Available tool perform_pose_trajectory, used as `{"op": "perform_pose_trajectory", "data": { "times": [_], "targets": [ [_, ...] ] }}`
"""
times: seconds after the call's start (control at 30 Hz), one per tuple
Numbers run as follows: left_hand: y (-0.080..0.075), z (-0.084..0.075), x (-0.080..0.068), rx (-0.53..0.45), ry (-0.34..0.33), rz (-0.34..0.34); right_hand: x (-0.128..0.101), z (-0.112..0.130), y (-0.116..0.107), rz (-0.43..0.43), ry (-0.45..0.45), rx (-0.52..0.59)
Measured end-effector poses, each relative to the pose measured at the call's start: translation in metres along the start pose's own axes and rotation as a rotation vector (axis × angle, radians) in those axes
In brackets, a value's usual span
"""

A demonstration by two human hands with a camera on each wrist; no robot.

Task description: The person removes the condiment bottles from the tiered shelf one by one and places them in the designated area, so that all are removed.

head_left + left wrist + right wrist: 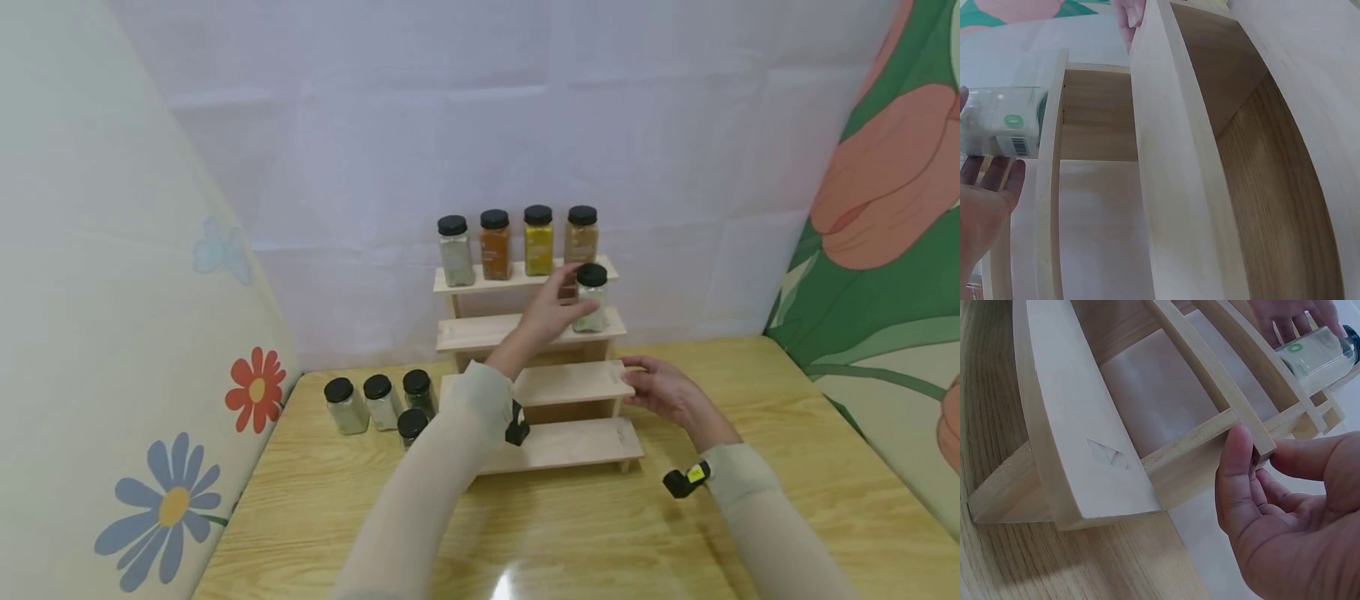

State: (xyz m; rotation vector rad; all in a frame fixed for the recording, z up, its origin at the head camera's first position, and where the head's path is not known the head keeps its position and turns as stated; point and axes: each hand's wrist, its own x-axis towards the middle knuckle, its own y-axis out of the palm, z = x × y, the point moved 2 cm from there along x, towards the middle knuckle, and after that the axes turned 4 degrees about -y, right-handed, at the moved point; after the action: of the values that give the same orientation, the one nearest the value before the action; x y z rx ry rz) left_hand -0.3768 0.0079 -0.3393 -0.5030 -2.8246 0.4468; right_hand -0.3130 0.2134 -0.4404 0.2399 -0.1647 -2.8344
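Note:
A four-tier wooden rack (577, 444) stands on the table. My left hand (552, 313) holds a black-capped glass spice jar (591, 305) with pale contents at the right end of the second tier from the top. Its thumb and fingers lie on the jar's sides; in the left wrist view the jar's base (1041, 125) is at the shelf board. With the right hand (663, 390) I pinch the right end of the third tier, thumb and fingers (1235, 481) on either side of the board. Whether the jar fully rests on the tier I cannot tell.
On the top tier are several spice jars: one pale (457, 257), one orange (495, 252), one yellow (538, 248), one tan (582, 237). More jars (347, 410) stand on the table (570, 533) left of the rack, partly behind my left sleeve. A white cloth (360, 167) hangs behind.

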Motion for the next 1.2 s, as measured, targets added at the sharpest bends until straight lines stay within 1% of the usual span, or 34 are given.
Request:
{"op": "perform_pose_trajectory", "data": {
  "times": [0.2,0.33,0.4,0.53,0.67,0.8,0.9,1.03,1.1,1.2],
  "targets": [
    [-0.001,0.000,-0.001,0.014,0.006,-0.043,-0.001,-0.001,0.002,0.005,-0.001,0.003],
    [-0.004,0.000,-0.004,0.023,0.018,-0.081,-0.001,-0.002,0.004,0.008,-0.001,0.000],
    [-0.006,-0.001,-0.006,0.023,0.024,-0.087,-0.001,-0.002,0.004,0.003,0.002,0.012],
    [-0.012,-0.004,-0.011,0.034,0.055,-0.079,-0.001,-0.003,0.005,0.005,-0.001,0.022],
    [-0.020,-0.011,-0.017,0.067,0.084,-0.068,0.000,-0.004,0.005,0.007,0.000,0.020],
    [-0.029,-0.016,-0.025,0.090,0.071,-0.062,0.000,-0.004,0.004,0.006,0.002,0.014],
    [-0.037,-0.020,-0.033,0.089,0.060,-0.057,0.000,-0.003,0.004,0.003,0.004,0.002],
    [-0.049,-0.024,-0.045,0.091,0.038,-0.033,-0.001,-0.002,0.003,0.003,0.005,-0.017],
    [-0.054,-0.025,-0.051,0.106,0.025,-0.023,-0.001,-0.001,0.003,0.003,0.006,-0.020],
    [-0.063,-0.027,-0.059,0.135,0.028,-0.009,-0.001,0.001,0.003,-0.002,0.009,-0.011]
  ]
}}
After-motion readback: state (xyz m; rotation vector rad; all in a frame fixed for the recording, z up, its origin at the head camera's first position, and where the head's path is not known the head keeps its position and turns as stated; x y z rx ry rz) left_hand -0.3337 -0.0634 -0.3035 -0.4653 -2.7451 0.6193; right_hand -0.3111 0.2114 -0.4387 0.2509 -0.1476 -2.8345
